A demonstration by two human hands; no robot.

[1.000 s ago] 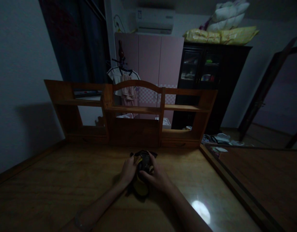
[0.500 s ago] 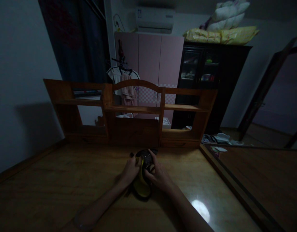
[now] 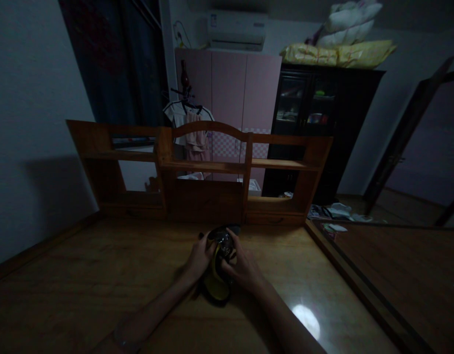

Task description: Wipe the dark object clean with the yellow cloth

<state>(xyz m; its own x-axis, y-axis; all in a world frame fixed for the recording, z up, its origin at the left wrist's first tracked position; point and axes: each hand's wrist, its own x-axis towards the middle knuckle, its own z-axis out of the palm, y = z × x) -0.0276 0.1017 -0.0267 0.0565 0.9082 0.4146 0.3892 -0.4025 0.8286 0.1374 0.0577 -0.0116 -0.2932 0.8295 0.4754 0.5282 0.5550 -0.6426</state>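
Note:
The room is dim. On the wooden desk (image 3: 101, 275) both my hands close around a small black and yellow object (image 3: 220, 265) that I cannot identify. My left hand (image 3: 198, 259) grips its left side with curled fingers. My right hand (image 3: 241, 268) wraps its right side, the thumb lying over the shiny dark top. The yellow lower part rests on the desk between my wrists.
A low wooden shelf unit (image 3: 200, 172) stands along the desk's back edge, just beyond the object. A second desk surface (image 3: 396, 265) lies to the right past a raised edge. Behind are a pink wardrobe (image 3: 230, 93), a dark cabinet (image 3: 322, 123) and hanging clothes (image 3: 192, 128).
My fingers have shifted slightly on the object, and it has turned a little between my hands. Both arms stay in the same place.

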